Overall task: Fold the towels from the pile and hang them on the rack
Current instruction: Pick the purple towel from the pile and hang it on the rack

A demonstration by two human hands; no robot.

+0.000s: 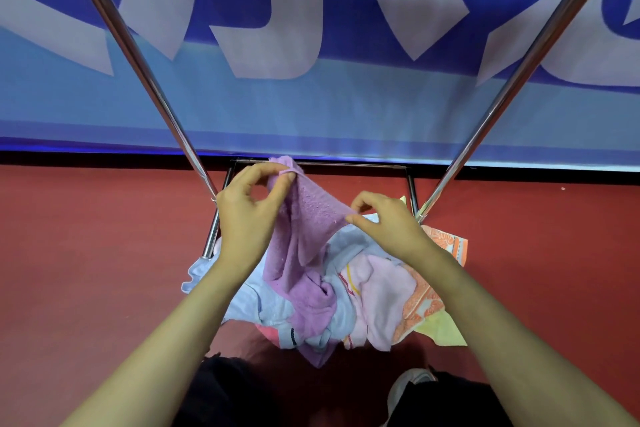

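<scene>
- Pinching one corner of the purple towel (311, 218) with the left hand (249, 215), thumb and forefinger closed tight on the hem.
- Pinching the same top edge a bit further along with the right hand (384, 222), fingertips narrow on the cloth, so basically stretching that edge out between the two grips.
- Hanging slack below both grips, with the lower end of the purple one trailing down into the pile (346, 295), so only half lifted, not folded at all yet.
- Sitting right under the grips: the rest of the heap, light blue, pale pink, an orange patterned one and a yellow one poking out on the right-hand side, all crumpled.
- Flanking the grips, slanting up and away on both sides: the shiny bars of the rack (145, 80), with nothing draped on any bar in view.
- Guessing pretty much at the start here: first towel only being opened up, every fold and every hang waiting to be done.
</scene>
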